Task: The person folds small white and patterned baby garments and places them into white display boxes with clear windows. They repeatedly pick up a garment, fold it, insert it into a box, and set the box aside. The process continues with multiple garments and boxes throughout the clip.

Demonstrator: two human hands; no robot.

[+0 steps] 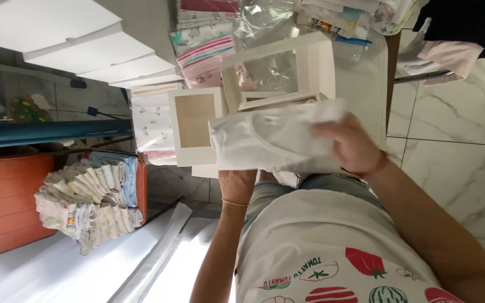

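Both hands (343, 143) — clasped round white garment (270, 140)

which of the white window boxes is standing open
The bigger white window box behind the held white garment is open, lid raised; the smaller box beside it lies closed.

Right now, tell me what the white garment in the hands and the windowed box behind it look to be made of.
Garment: soft white knit fabric, probably cotton; matte, and it creases and drapes limply between the left hand and right hand.
Box: white cardboard, smooth and matte, with stiff straight edges; its window looks like clear plastic film, since it glints.
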